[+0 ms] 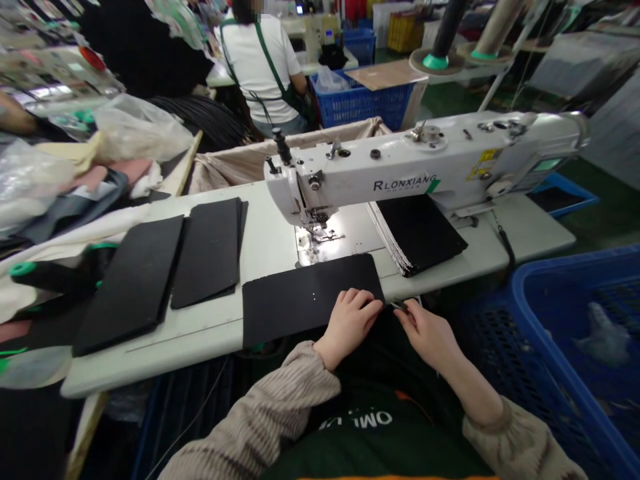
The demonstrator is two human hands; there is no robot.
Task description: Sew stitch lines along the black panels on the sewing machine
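A flat black panel (300,293) lies at the front edge of the sewing machine table, with two small light dots near its middle. My left hand (353,323) rests on the panel's right end, fingers curled and pressed onto its near corner. Just to the right, my right hand (425,330) is closed around a small metal tool (397,307). Only the tool's thin shiny tip shows, close to the panel's corner; its kind is hidden. Behind the panel stands the white sewing machine (350,177), its needle area lit.
Two stacks of black panels (135,280) (207,250) lie on the left of the table (270,227). Another black stack (420,230) with pale edges sits under the machine arm. A blue crate (540,293) stands at the right. Dark thread cones (55,277) lie far left; a person (265,67) works beyond.
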